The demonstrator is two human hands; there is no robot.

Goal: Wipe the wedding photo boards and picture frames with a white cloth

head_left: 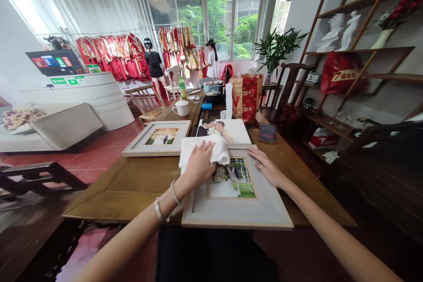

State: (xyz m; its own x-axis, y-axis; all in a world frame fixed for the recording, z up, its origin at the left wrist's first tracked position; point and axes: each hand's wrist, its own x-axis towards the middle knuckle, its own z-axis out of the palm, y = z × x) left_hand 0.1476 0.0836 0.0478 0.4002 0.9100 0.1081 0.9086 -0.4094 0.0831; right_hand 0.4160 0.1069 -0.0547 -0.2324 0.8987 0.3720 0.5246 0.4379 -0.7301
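My left hand [198,164] lies on a folded white cloth [218,150], its fingers stretched out over the top. Under the cloth is the upper left part of a pale wooden picture frame [272,207], which lies near the table's front edge and holds a wedding photo [243,180]. My right hand [268,168] rests flat on the frame's upper right border, fingers extended, a ring on one of them. Part of the photo is covered by the cloth and my left hand. A second picture frame [135,147] lies at the far left, with a smaller photo inside.
Beyond the frames are a couple's photo print [239,130], a white lidded mug [181,108], a green bottle [182,87] and a red paper bag [247,97] on the wooden table [132,189]. Two people stand by racks of red garments [112,57]. Shelves [363,50] are at right.
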